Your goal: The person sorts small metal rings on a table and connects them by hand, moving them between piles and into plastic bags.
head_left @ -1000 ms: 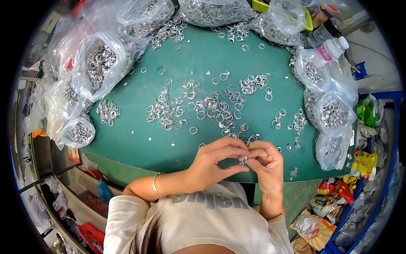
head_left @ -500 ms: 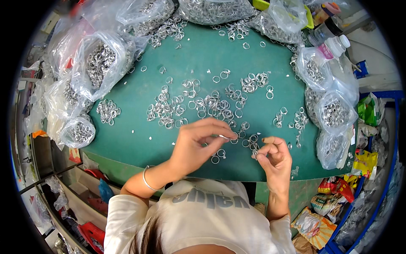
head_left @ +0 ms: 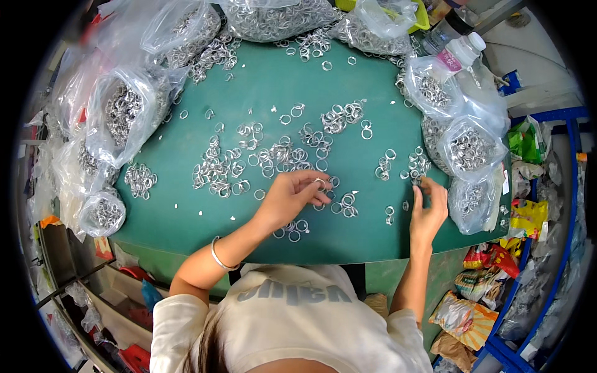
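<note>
The left hand (head_left: 287, 198) is positioned over the green table (head_left: 348, 245). Thumb and fingers are together, clamped on one ring (head_left: 324, 185), which is located at the fingertips. A bracelet (head_left: 215, 253) encircles the left wrist.

The right hand (head_left: 430, 210) is at the right side of the table, fingertips at the near edge of the right pile (head_left: 418, 163). Thumb and forefinger tips are near each other; whether they grip a ring cannot be determined. Two rings, the pair (head_left: 389, 215), lie to the left of this hand.

Loose rings are distributed on the table as follows:
- Middle pile (head_left: 281, 156): beyond the left hand.
- Left pile (head_left: 217, 174): beside the middle pile.
- Outer pile (head_left: 141, 181): apart from both, near the left bag (head_left: 124, 115).
- Far pile (head_left: 342, 116): beyond and to the right of the middle pile.
- Side group (head_left: 346, 205): just right of the left fingertips.
- Near group (head_left: 292, 231): between the left hand and the front edge.

Along the table's borders, the left bag, far bag (head_left: 273, 22) and right bag (head_left: 472, 152) each contain rings. A white-capped bottle (head_left: 460, 55) is located among the bags at far right
</note>
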{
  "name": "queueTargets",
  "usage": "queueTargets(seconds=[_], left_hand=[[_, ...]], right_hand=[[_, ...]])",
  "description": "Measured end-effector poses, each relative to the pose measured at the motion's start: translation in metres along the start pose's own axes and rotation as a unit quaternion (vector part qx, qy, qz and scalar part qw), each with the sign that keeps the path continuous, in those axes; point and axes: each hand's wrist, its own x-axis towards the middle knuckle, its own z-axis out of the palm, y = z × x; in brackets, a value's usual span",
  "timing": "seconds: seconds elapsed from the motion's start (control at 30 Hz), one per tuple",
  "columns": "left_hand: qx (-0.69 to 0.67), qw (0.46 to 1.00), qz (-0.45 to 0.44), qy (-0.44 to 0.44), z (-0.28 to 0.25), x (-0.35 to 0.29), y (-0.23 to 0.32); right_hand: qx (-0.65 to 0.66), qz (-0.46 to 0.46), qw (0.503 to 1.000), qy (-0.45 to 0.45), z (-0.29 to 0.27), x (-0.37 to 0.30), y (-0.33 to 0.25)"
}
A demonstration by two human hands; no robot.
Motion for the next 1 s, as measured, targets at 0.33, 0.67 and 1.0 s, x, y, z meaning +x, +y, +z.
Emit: queueTargets(seconds=[0.33, 0.67, 1.0], left_hand=[[0.578, 0.758, 0.292, 0.074, 0.034, 0.054, 0.001], [0.497, 0.762, 0.358, -0.213, 0.067, 0.134, -0.002], [0.545, 0.748, 0.355, -0.127, 0.046, 0.055, -0.003]], right_hand=[[0.059, -0.034, 0.991, -0.118, 0.033, -0.001, -0.017], [0.079, -0.005, 0.992, -0.1, 0.042, -0.003, -0.021], [0.064, 0.018, 0.989, -0.133, -0.017, 0.003, 0.017]])
